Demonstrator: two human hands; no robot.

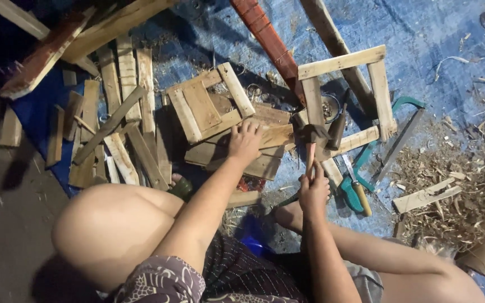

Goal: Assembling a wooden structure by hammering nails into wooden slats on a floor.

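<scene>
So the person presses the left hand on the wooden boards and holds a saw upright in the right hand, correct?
Not quite. In the head view the right hand grips a hammer, not a saw; the green-handled saw lies on the blue tarp. The left hand does press on the wooden boards.

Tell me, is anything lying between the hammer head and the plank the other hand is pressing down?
Nothing visible does. The hammer, held in the right hand, has its head right beside the plank, which the left hand presses down.

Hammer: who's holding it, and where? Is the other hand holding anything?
The right hand grips the hammer low on its handle. The left hand holds nothing; it presses flat on the wooden plank.
</scene>
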